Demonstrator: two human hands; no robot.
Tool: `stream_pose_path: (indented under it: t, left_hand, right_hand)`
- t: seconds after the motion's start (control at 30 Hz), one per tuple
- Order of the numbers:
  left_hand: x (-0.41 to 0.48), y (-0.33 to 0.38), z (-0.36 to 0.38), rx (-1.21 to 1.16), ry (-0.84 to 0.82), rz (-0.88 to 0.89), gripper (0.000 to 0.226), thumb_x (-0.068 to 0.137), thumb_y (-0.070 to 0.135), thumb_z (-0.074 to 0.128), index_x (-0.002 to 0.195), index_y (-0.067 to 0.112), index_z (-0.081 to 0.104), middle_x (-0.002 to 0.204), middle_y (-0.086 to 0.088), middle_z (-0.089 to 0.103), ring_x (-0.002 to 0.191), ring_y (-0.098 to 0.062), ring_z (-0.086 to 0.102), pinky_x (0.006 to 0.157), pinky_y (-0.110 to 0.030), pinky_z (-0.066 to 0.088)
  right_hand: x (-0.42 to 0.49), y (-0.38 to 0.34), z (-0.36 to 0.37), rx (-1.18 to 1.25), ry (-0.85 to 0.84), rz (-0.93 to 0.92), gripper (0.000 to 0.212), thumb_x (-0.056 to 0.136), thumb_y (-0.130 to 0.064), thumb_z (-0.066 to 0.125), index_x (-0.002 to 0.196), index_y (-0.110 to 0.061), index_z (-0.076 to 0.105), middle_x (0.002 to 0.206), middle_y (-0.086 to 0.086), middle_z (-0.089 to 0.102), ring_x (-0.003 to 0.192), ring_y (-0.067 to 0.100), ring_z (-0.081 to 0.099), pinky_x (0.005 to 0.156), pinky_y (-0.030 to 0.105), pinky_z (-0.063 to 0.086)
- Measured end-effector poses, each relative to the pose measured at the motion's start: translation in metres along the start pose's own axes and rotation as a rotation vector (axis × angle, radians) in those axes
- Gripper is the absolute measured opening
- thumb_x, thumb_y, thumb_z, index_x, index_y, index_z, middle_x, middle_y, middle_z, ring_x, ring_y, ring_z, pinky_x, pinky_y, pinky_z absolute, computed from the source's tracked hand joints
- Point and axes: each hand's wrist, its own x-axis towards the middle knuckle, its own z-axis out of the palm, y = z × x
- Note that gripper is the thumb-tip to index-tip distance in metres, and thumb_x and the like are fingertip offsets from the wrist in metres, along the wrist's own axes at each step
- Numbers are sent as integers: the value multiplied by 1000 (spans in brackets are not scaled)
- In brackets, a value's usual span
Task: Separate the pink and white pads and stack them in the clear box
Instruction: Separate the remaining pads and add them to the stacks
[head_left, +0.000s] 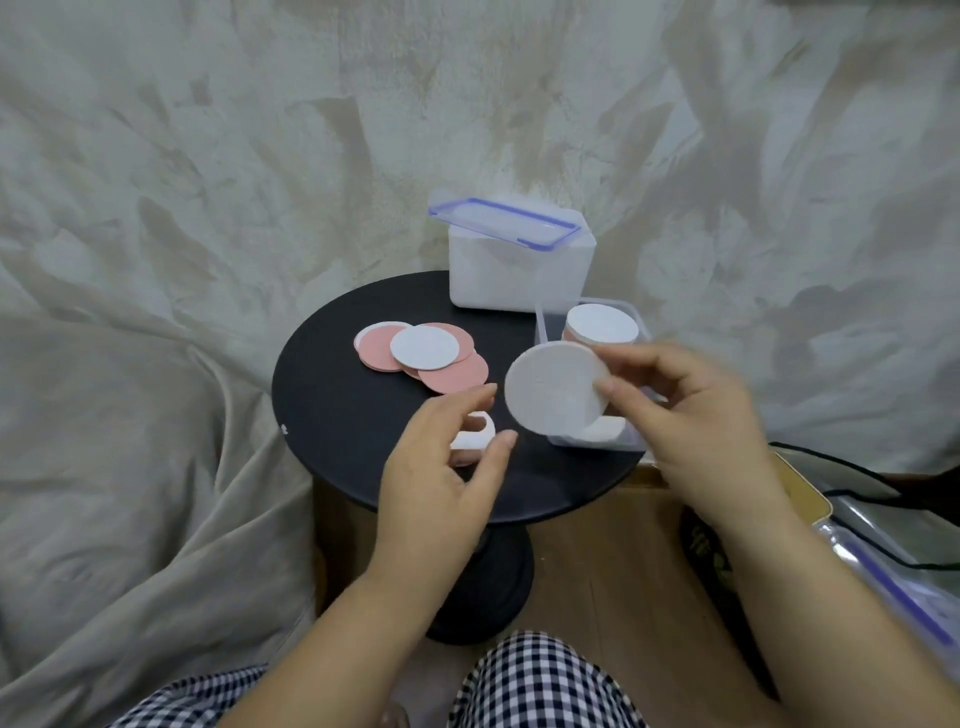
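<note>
At the 3 o'clock edge of the table (332, 405), a white pad (550, 389) is pinched by its rim between thumb and fingers of the right grip (691, 415) and held tilted just above the near end of the clear box (631, 440). The left grip (441, 467) is released, fingers loosely curved and holding nothing, over a second white piece (470, 439) lying near 6 o'clock; whether that piece is touched cannot be told. A white-topped stack (602, 322) is seated in the far end of the box, and another white pad seems to lie at its near end. A mixed pile of pink and white pads (421, 353) is left at 11 o'clock, and a lidded white tub (519, 270) stands at 1 o'clock. The step in hand is judged to be the placing of the held pad. It is best levelled first, centred over the stack of its own colour, and lowered flat before release, so that edges are matched and the disc is not bent against the wall.
</note>
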Motion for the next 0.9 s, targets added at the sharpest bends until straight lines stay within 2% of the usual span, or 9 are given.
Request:
stream_pose_path:
  t: [0.07,0.2,0.3,0.37,0.5,0.6,0.73,0.83,0.9]
  left_hand:
    - [12,3,14,43,-55,50,25,83,19,67,108,24,62,105,22,55,99,0,55,74,-21,52]
    - [29,2,39,24,-106,138,18,80,24,62,97,17,64,102,13,57,101,2,51,75,-26,52]
    - [32,-3,49,12,-116,151,16,81,23,63,95,17,64,104,6,58,100,-1,52,76,-32,54]
    - [31,-5,50,9,-129,149,12,83,19,66,95,17,65,104,5,57,100,-1,53,76,-28,55]
    - [28,-6,48,-28,-116,133,13,81,12,69,94,13,67,100,7,57,101,1,53,73,-12,52]
    - [26,-8,49,-19,-103,149,15,80,11,69,95,14,67,102,13,56,102,2,53,71,-9,51]
    - [27,-10,50,11,-78,168,14,80,12,69,94,13,66,101,7,57,100,1,53,69,-13,53]
    - [26,-10,51,11,-71,177,14,80,17,68,93,13,66,101,7,58,100,1,53,68,-13,53]
    - [26,-10,51,8,-72,179,15,80,19,65,94,14,66,101,7,57,99,1,53,68,-12,52]
  right_hand:
    - [21,-5,-23,4,9,48,33,82,-3,65,87,-35,67,87,-10,70,79,6,65,76,20,55]
    - [46,-2,-50,17,-57,192,24,83,4,61,90,-18,69,82,1,68,70,8,64,60,14,53]
    - [54,11,-55,-86,-142,294,23,82,2,64,89,-20,68,93,12,67,78,18,62,63,19,57]
    - [59,17,-54,-132,-207,328,23,82,1,64,90,-20,69,97,15,67,78,20,62,68,24,57]
    - [74,14,-49,-197,-395,363,21,82,0,64,90,-19,69,89,7,69,68,8,63,61,18,56]
    - [86,12,-43,-329,-544,374,19,83,-2,64,96,-15,71,84,-4,71,63,1,64,58,13,51]
    - [93,14,-32,-441,-593,341,20,83,-2,65,93,-19,70,85,-4,70,70,9,66,58,14,52]
    - [94,17,-24,-567,-609,264,22,83,-3,64,95,-20,70,89,0,70,80,22,67,71,27,57]
    - [93,18,-20,-684,-612,214,24,83,-7,63,100,-22,70,95,0,69,86,21,65,78,31,55]
